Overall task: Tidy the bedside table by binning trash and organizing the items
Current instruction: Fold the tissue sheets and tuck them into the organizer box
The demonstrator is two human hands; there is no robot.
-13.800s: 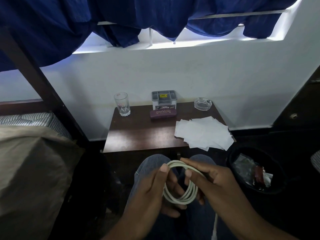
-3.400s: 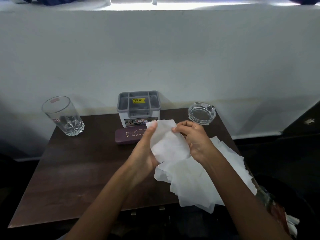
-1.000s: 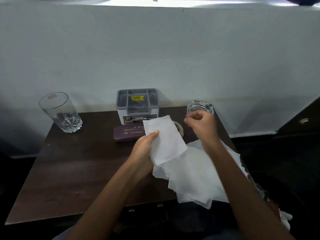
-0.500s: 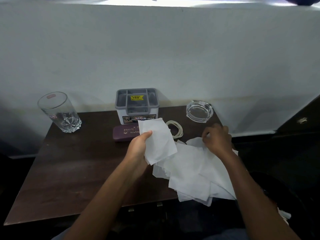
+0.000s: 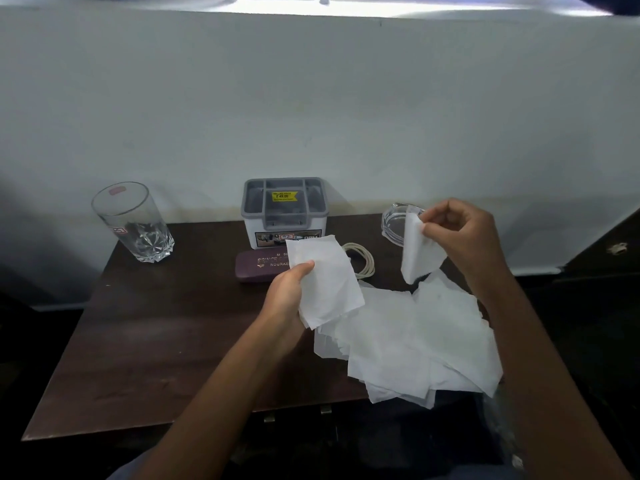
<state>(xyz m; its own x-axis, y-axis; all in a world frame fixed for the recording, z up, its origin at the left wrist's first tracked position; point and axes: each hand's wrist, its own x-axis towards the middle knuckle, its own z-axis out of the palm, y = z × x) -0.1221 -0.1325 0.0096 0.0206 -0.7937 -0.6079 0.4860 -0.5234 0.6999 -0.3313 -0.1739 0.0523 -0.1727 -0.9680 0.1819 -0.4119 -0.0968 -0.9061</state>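
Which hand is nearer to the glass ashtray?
The right hand, pinching a paper sheet right beside the ashtray. The left hand holds a second sheet farther left, near the purple case.

Left hand: only the thumb shows, fingers hidden behind the held sheet. That sheet covers the right end of the purple case and cuts off its lettering. It also covers the bottom of the organizer label and the left side of the coiled cable. Organizer compartments dark, contents can't tell; yellow sticker print too small to read. Right hand pinches the second sheet, which hides the right part of the ashtray. Tissue pile covers the surface at its near-right corner; right forearm hides its right edge. Glass logo unreadable. Lower right dim: clear plastic blurred, partly behind the forearm. Window cut by the top edge.
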